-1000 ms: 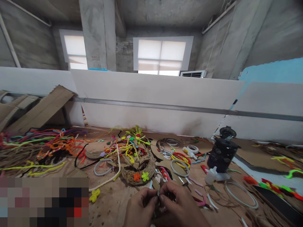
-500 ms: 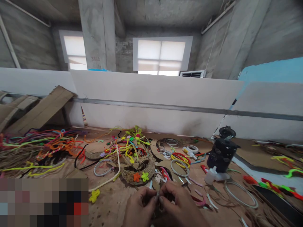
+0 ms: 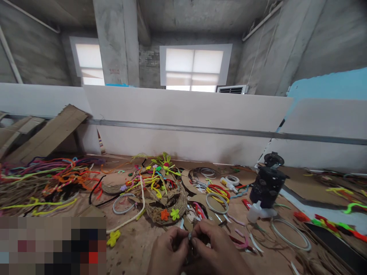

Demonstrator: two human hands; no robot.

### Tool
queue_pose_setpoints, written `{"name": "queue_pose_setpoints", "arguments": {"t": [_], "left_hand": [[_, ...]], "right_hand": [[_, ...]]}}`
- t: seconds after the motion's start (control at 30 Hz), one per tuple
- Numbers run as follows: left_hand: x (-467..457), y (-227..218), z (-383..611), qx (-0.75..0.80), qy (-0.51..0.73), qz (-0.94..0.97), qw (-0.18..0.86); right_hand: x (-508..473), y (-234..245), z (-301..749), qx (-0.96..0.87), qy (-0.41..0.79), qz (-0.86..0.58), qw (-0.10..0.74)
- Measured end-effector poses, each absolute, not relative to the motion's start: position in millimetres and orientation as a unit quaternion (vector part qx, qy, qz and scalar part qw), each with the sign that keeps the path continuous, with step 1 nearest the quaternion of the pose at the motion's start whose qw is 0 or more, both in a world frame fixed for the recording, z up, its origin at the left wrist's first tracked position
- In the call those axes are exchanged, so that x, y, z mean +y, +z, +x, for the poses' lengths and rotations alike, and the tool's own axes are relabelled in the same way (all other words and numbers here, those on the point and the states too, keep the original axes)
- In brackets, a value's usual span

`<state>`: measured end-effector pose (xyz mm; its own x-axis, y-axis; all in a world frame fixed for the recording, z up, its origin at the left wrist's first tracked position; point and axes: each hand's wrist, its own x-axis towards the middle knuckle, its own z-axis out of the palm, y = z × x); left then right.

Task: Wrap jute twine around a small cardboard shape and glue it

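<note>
In the head view, the left hand (image 3: 169,250) and right hand (image 3: 216,244) meet low in the middle, thumbs and forefingers closed on a small piece (image 3: 190,236); it sits between the fingertips over the near part of the table (image 3: 137,254), too small and hidden to identify. Just beyond the hands lies a twine wreath (image 3: 181,202), with an orange flower (image 3: 164,215) and a lime flower (image 3: 175,214) on its near side. A yellow flower (image 3: 113,238) lies to the left, near a long cream stem (image 3: 142,194). To the right of the hands is a curled pink stem (image 3: 245,242); farther right lies a white hoop (image 3: 307,244). A pale bottle (image 3: 254,213) stands in front of a black cup (image 3: 266,187), its lid up. Coloured stems (image 3: 67,179) are heaped at far left, below a leaning cardboard strip (image 3: 57,131); a white panel (image 3: 186,110) runs behind the table.
</note>
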<state>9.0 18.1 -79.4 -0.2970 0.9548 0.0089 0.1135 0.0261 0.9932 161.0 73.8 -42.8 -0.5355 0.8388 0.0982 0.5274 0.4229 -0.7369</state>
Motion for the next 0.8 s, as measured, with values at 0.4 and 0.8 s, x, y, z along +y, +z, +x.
{"name": "queue_pose_setpoints", "arguments": {"t": [0.4, 0.8], "left_hand": [[19.9, -84.4, 8.8, 0.594, 0.540, 0.434, 0.409], [13.5, -80.5, 14.3, 0.630, 0.512, 0.466, 0.351]], "right_hand": [[71.1, -38.9, 160.5, -0.802, 0.341, -0.430, 0.236], [69.5, -39.2, 158.7, -0.795, 0.327, -0.442, 0.254]]}}
